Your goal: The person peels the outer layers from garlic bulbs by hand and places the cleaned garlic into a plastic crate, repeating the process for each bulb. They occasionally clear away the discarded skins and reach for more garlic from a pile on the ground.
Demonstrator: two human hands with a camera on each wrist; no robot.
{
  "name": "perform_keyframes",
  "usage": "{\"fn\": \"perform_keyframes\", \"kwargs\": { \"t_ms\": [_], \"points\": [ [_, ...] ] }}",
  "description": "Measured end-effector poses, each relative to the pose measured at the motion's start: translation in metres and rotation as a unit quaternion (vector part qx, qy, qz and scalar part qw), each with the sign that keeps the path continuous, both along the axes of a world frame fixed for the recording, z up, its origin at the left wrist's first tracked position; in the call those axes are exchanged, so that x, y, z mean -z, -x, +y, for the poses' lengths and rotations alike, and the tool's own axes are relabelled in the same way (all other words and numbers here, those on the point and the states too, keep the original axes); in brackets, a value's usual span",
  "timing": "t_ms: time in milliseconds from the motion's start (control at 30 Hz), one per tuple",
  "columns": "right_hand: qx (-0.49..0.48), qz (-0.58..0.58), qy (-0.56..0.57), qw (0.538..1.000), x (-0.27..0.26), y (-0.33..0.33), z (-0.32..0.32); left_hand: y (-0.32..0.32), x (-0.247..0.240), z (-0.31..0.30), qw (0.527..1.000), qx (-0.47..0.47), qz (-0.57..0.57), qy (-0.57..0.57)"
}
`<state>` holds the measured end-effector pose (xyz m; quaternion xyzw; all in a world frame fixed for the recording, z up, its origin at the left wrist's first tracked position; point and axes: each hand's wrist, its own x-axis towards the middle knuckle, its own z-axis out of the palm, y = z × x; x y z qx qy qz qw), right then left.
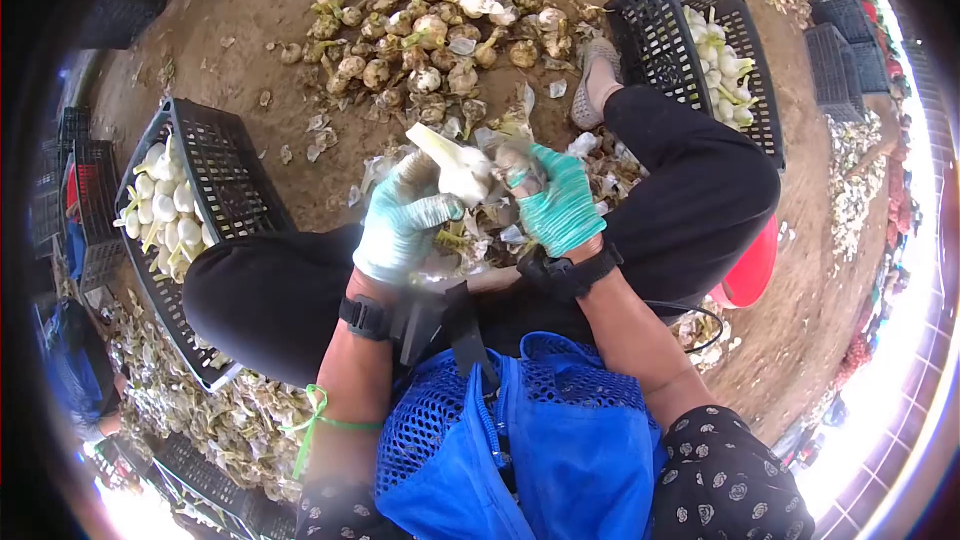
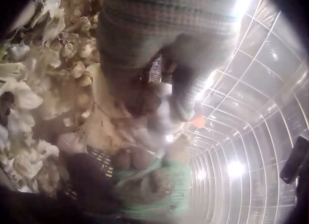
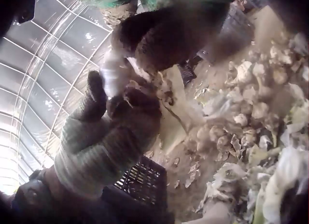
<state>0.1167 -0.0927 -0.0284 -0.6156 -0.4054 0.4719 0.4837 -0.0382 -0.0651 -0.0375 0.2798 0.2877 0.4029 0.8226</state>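
Note:
A white garlic bulb (image 1: 463,180) with a thick cut stem points up and left between the two hands, above the lap. My left hand (image 1: 400,220), in a pale knit glove, grips the bulb with thumb and fingers; the same hand (image 3: 104,137) shows from the side in the right wrist view. My right hand (image 1: 557,202), in a green striped glove, has its dirt-stained fingers curled at the bulb's right side, pinching at its outer skin. Loose papery skin hangs around the fingers. In the left wrist view the bulb (image 2: 161,115) is partly hidden and blurred.
A heap of unpeeled garlic (image 1: 430,40) lies on the dirt floor ahead. Black crates of cleaned white garlic stand at left (image 1: 225,155) and right (image 1: 660,40). Peelings (image 1: 490,240) cover the ground between the legs. A red seat (image 1: 750,265) shows beneath the right leg.

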Motion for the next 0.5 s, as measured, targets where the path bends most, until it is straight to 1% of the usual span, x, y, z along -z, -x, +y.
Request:
{"fn": "perform_keyframes", "kwargs": {
  "t_ms": [67, 100, 133, 200, 233, 300, 333, 400, 500],
  "points": [
    [-0.025, 0.012, 0.053, 0.998, -0.008, 0.002, -0.001, -0.003, -0.001, -0.002, 1.000, 0.014, 0.018, -0.010],
    [-0.033, -0.023, 0.115, 0.993, -0.016, 0.003, -0.001, -0.003, -0.002, -0.002, 0.999, 0.010, 0.032, -0.009],
    [-0.031, -0.020, 0.115, 0.993, -0.011, 0.002, -0.002, -0.003, -0.002, -0.003, 0.999, 0.006, 0.047, -0.009],
    [-0.045, -0.048, 0.036, 0.997, 0.004, 0.000, -0.005, -0.002, -0.002, -0.003, 0.999, 0.008, 0.048, -0.007],
    [-0.044, -0.047, 0.035, 0.997, -0.001, 0.000, -0.004, -0.001, -0.003, -0.003, 0.998, 0.021, 0.061, -0.012],
    [-0.075, -0.074, 0.072, 0.992, -0.017, -0.004, -0.004, 0.000, -0.003, -0.003, 0.996, 0.035, 0.075, -0.018],
    [-0.074, -0.074, 0.071, 0.992, -0.014, -0.006, -0.005, 0.001, 0.000, -0.003, 0.998, 0.034, 0.060, -0.013],
    [-0.094, -0.114, 0.051, 0.988, -0.004, -0.009, -0.006, 0.000, 0.004, -0.004, 0.998, 0.034, 0.047, -0.008],
    [-0.088, -0.084, 0.077, 0.990, -0.003, -0.012, -0.008, -0.001, 0.003, -0.005, 0.999, 0.020, 0.038, -0.001]
  ]
}}
